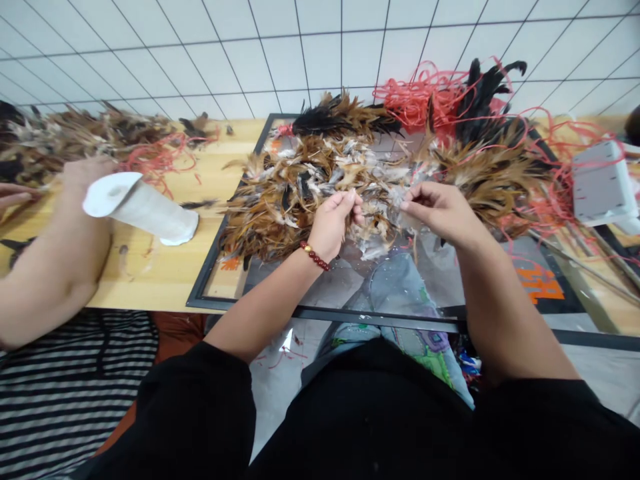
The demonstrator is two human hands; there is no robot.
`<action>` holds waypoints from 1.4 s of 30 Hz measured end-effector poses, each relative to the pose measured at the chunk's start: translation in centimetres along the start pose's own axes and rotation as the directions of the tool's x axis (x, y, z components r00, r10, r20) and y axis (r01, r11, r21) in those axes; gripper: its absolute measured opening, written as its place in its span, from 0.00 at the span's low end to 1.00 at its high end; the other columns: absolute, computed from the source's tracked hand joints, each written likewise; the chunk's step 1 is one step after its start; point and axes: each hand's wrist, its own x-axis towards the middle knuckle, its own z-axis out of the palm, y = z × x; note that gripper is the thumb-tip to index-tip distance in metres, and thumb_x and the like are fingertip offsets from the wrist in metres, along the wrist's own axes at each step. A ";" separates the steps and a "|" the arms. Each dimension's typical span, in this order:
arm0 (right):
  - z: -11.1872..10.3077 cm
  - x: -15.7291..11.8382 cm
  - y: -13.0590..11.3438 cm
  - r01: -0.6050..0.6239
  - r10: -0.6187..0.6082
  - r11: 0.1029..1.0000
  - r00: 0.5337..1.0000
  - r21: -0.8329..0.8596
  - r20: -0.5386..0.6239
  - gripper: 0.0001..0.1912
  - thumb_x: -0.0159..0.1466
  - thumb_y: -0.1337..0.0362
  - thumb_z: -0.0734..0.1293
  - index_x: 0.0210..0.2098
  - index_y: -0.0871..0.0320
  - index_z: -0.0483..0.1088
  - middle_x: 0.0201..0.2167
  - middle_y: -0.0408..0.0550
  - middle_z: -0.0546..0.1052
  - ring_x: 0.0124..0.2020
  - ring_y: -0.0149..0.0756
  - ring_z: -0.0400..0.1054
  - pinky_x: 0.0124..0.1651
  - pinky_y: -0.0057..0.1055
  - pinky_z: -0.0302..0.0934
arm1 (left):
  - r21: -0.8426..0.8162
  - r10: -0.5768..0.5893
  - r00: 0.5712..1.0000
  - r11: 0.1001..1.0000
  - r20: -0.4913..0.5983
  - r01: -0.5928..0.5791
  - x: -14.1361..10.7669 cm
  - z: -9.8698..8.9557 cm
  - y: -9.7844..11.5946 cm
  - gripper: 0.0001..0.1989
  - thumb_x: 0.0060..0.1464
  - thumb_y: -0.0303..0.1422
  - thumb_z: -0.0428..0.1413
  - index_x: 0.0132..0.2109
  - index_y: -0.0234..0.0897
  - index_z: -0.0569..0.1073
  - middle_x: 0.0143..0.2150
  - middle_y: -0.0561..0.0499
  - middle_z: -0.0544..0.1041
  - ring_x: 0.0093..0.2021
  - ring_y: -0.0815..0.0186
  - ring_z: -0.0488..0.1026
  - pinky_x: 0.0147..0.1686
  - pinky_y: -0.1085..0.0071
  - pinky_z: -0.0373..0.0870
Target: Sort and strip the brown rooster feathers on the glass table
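Observation:
Brown, white and black feathers [280, 207] lie heaped on a glass panel with a black frame [320, 313]. My left hand [334, 223], with a red bead bracelet [315, 256] at its wrist, is over the right part of this heap. Its thumb and index finger are pinched together; whatever is between them is too small to name. To its right, my right hand [440, 208] pinches a pale, fluffy feather [397, 198] between thumb and fingers. Longer brown feathers [495, 173] lie beyond my right hand. The two hands are apart.
Red plastic string [425, 100] is tangled at the back right, near black feathers [483, 100] and a white box [600, 183]. On the left, a white roll [150, 210] lies on the wooden table [130, 280], beside a co-worker's arm [65, 247] and more feathers [100, 133].

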 end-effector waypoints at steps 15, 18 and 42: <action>6.4 -0.8 -3.4 -0.459 0.351 0.669 0.888 0.585 0.296 0.17 0.50 0.55 0.77 0.22 0.58 0.68 0.18 0.42 0.71 0.17 0.25 0.57 0.21 0.26 0.49 | -0.069 0.014 0.997 0.998 0.078 -0.009 -0.1 0.5 -1.0 0.11 0.58 0.36 0.63 0.31 0.33 0.77 0.28 0.52 0.79 0.30 0.72 0.76 0.35 0.76 0.72; 6.5 -0.8 -3.4 -0.456 0.343 0.685 0.890 0.568 0.301 0.16 0.52 0.55 0.76 0.22 0.58 0.69 0.18 0.43 0.72 0.18 0.25 0.58 0.22 0.26 0.49 | -0.079 -0.037 0.997 0.996 0.066 0.042 -0.5 0.9 -0.6 0.11 0.59 0.34 0.62 0.31 0.33 0.76 0.28 0.52 0.78 0.27 0.74 0.74 0.32 0.77 0.71; 4.9 -0.8 -3.4 -0.313 0.277 0.800 0.949 0.512 0.147 0.26 0.44 0.45 0.80 0.24 0.58 0.69 0.18 0.38 0.67 0.20 0.24 0.56 0.24 0.26 0.48 | -0.018 0.125 0.989 0.992 -0.075 -0.127 -0.1 0.5 -1.3 0.13 0.63 0.32 0.57 0.29 0.35 0.73 0.29 0.55 0.74 0.32 0.73 0.69 0.38 0.77 0.67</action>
